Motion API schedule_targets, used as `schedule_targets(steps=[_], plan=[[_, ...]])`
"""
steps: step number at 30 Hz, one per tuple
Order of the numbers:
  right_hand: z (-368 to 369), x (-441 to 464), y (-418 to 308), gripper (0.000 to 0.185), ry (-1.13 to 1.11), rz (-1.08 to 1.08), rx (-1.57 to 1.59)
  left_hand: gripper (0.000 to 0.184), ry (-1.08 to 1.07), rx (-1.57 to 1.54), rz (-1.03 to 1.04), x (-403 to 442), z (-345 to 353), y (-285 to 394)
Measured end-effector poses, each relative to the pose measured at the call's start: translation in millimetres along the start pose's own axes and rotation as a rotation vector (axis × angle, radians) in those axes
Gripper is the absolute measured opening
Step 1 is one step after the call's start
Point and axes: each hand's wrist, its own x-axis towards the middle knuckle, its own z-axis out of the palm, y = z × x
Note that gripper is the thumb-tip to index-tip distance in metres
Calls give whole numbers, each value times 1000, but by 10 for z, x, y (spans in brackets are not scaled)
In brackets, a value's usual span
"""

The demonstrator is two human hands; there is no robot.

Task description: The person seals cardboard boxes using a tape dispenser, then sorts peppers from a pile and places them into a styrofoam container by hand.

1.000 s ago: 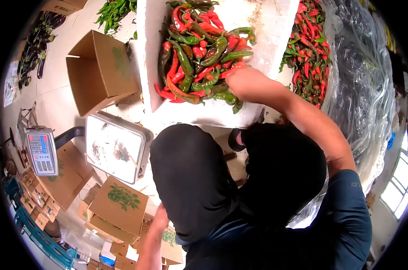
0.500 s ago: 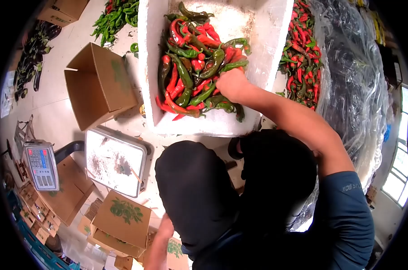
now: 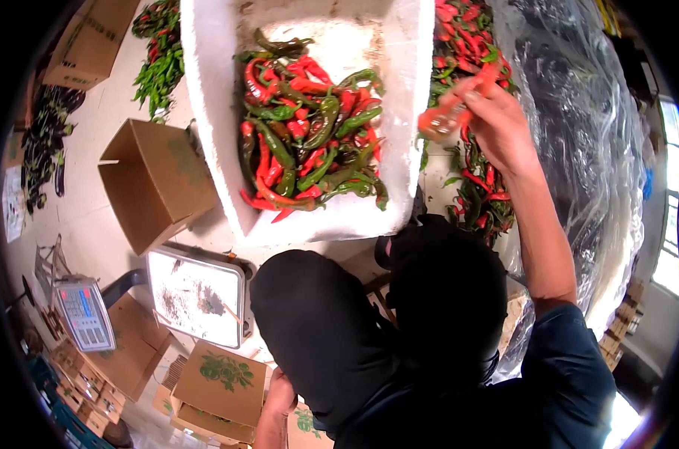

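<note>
My right hand (image 3: 497, 123) is closed on a red chili pepper (image 3: 438, 123), smeared by motion, beside the right wall of a white foam box (image 3: 208, 90). It hangs over a heap of red and dark green peppers (image 3: 478, 183) to the right of the box. Inside the box lie many red, green and brownish peppers (image 3: 328, 120), mostly bunched toward the near end. My left hand (image 3: 281, 393) is low by my left knee, near a cardboard box; its fingers are mostly hidden.
An open cardboard box (image 3: 156, 179) stands left of the foam box, with a platform scale (image 3: 197, 295) and its display (image 3: 86, 314) below. Green peppers (image 3: 160, 75) and eggplants (image 3: 47, 142) lie on the floor. Clear plastic sheeting (image 3: 579, 172) covers the right side.
My right hand has left the foam box and moved right over the pepper heap, now with a red pepper in it. The view has shifted, so the foam box appears further left.
</note>
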Motion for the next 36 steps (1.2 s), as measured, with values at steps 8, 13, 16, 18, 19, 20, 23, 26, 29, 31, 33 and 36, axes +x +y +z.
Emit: schedule_targets(steps=[8,13,16,18,19,20,23,26,29,31,33,36], plan=[[-852,-2164,473,11,124,528,-636,36,14,22,-45,186,58,-158],[-1118,-4157,924,24,-132,1096,-854,37,1,61,-128,120,76,145],[-1219,-5189,1292,37,-348,1258,-928,37,-14,88,-160,96,103,396],[-1386,-5896,1616,37,-632,1221,-849,38,-16,157,-193,163,103,507],[-1429,-6259,1716,31,-577,1073,-1070,40,-16,213,-216,215,90,549],[-1603,-6423,1960,29,-630,1051,-1074,41,-18,269,-240,267,78,591],[-1815,-6477,2370,23,-533,971,-936,43,2,274,-229,280,201,599],[-1293,-4801,1512,11,360,820,-696,45,28,259,-206,289,246,584],[-1320,-4169,1148,15,306,543,-692,47,56,299,-196,333,207,605],[-1197,-3817,1125,17,477,646,-853,49,65,331,-177,323,164,631],[-1209,-3682,1171,21,445,658,-768,50,77,351,-157,297,123,656],[-1301,-3655,1561,30,424,727,-821,51,86,394,-122,265,150,652]])
